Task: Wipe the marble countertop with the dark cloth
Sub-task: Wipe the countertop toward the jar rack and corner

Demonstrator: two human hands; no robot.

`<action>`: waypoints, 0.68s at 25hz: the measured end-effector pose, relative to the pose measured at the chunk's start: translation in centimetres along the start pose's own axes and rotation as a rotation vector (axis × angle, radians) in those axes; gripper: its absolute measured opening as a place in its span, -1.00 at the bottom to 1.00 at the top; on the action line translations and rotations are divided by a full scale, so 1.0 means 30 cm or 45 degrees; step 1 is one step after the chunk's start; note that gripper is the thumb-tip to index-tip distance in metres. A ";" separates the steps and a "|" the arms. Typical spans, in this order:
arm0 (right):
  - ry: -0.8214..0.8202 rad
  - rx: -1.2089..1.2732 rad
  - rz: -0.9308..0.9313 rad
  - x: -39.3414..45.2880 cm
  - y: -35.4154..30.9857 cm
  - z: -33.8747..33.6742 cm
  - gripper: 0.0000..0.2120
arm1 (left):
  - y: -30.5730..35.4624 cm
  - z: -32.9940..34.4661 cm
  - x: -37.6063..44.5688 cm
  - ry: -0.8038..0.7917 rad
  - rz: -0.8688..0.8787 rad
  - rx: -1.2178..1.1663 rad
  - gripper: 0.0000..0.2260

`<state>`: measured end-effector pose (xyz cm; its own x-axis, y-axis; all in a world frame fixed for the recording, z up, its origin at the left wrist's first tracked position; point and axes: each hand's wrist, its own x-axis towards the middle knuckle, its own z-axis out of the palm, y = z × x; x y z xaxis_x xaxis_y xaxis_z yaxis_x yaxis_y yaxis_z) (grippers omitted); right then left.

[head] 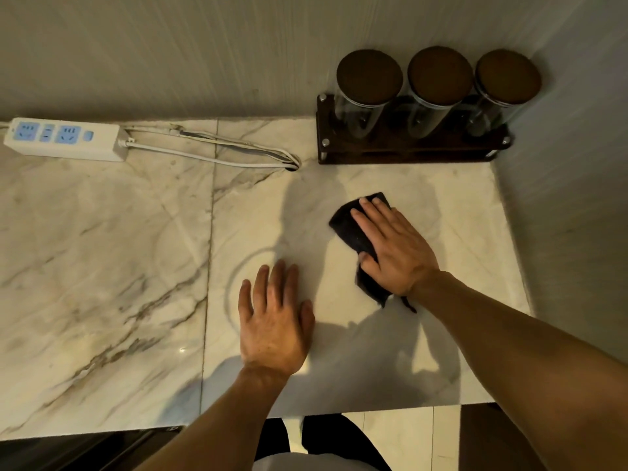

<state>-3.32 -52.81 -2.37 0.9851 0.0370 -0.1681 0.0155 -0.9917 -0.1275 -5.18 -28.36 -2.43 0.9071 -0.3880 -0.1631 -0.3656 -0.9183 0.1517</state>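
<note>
While right hand (pixel 396 248) presses flat on crumpled dark cloth (pixel 353 232) at marble countertop (pixel 102 260) right side, left hand (pixel 275 321) rests open, palm down. Jar rack (pixel 407 151) behind, power strip (pixel 64 139) far left w/ cords.

Under the right fingers (pixel 368 215) lies a dark, matt, soft cloth (pixel 353 232) on the polished, veined marble tabletop (pixel 102 266), while beyond them stand clear glass jars (pixel 360 110) with matt brown lids in a dark wooden rack (pixel 407 154), and far left a smooth white plastic power strip (pixel 64 139).

3 jars (pixel 438 86), 1 cloth (pixel 350 229), 2 hands (pixel 275 321).
</note>
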 end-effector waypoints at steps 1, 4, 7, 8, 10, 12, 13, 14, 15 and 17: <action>0.010 0.007 0.033 0.017 0.007 0.000 -0.31 | 0.003 -0.002 0.001 -0.003 -0.006 0.009 -0.47; 0.053 0.024 0.159 0.074 0.021 0.002 -0.31 | 0.008 -0.003 0.004 0.007 -0.015 0.034 -0.48; 0.096 0.054 0.326 0.119 0.028 0.005 -0.31 | 0.005 0.002 0.003 0.021 -0.014 0.039 -0.47; 0.109 0.059 0.379 0.130 0.028 0.005 -0.31 | 0.004 0.003 0.003 0.022 -0.014 0.039 -0.47; 0.144 0.074 0.479 0.143 0.023 0.009 -0.32 | 0.003 0.006 0.004 0.024 -0.011 0.039 -0.47; 0.191 0.117 0.592 0.152 0.013 0.012 -0.32 | 0.003 0.007 0.005 0.034 -0.007 0.033 -0.47; 0.217 0.144 0.666 0.156 0.006 0.013 -0.32 | 0.003 0.007 0.005 0.037 -0.004 0.032 -0.47; 0.243 0.168 0.748 0.158 -0.003 0.014 -0.32 | 0.001 0.008 0.004 0.039 -0.002 0.030 -0.48; 0.269 0.191 0.832 0.160 -0.013 0.015 -0.32 | -0.001 0.010 0.004 0.043 0.001 0.024 -0.48; 0.296 0.245 0.978 0.161 -0.029 0.017 -0.32 | -0.006 0.014 0.004 0.059 0.011 0.003 -0.48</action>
<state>1.35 -51.71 -3.55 0.7201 -0.6900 -0.0730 -0.6855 -0.6913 -0.2285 -5.09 -28.27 -2.88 0.9125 -0.3922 -0.1167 -0.3741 -0.9151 0.1505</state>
